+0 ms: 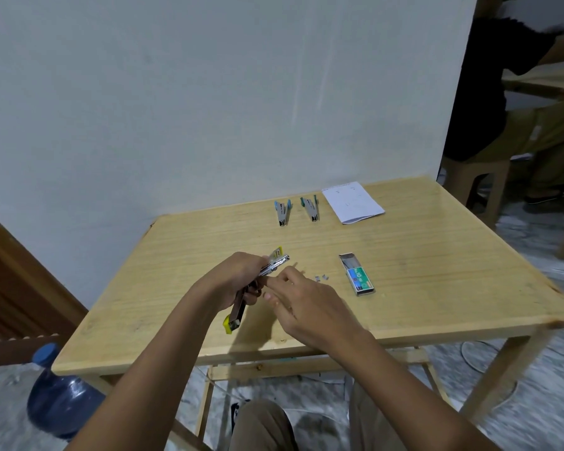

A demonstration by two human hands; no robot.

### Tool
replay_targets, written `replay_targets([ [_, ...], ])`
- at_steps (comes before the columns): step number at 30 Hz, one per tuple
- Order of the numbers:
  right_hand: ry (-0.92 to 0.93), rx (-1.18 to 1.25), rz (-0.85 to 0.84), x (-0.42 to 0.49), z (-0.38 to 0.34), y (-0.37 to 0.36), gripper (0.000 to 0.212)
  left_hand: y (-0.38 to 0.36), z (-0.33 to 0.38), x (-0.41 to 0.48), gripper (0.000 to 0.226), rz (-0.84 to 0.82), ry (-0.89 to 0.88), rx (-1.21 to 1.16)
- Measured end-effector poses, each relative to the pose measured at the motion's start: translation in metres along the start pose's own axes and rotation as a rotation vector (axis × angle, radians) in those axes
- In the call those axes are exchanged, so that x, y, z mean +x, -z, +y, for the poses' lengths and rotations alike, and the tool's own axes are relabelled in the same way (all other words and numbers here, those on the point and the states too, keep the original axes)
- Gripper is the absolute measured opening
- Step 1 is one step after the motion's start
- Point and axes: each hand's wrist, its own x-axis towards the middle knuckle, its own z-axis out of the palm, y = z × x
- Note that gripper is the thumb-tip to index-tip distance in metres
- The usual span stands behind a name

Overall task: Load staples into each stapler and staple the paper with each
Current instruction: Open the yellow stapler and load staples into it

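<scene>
Evidently mid-loading: the left hand [238, 278] gripped the open yellow stapler [275, 262]; the right hand [306, 304] curled at its magazine, contents untellable. Next called for seating staples from the staple box [358, 275] at three o'clock.

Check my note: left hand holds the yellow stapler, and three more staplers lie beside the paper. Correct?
No: the head view shows two more staplers, one blue-handled stapler and one green-handled stapler, beside the paper. The left hand does hold the yellow stapler.
</scene>
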Motion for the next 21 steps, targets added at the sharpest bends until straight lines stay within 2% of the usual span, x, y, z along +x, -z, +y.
replay_targets([
  [3,-0.035,-0.063,0.045,0.0,0.0,-0.001,0.032,-0.002,-0.002,0.002,0.025,0.003,0.005,-0.001],
  [9,-0.075,-0.024,0.109,-0.004,-0.001,-0.008,0.032,-0.005,-0.003,0.004,0.024,-0.001,-0.003,-0.02],
  [11,-0.112,0.064,0.139,-0.004,0.001,-0.012,0.032,-0.007,-0.003,0.003,0.026,0.014,-0.013,-0.023],
  [15,-0.315,0.542,0.303,0.003,0.004,-0.019,0.021,-0.011,-0.005,0.0,0.033,0.064,-0.103,-0.03],
  [16,-0.35,0.597,0.339,0.006,0.004,-0.02,0.017,-0.012,-0.006,0.0,0.034,0.069,-0.12,-0.04],
  [21,-0.33,0.596,0.355,0.012,0.001,-0.019,0.015,-0.018,-0.004,-0.006,0.039,0.034,-0.15,-0.131],
])
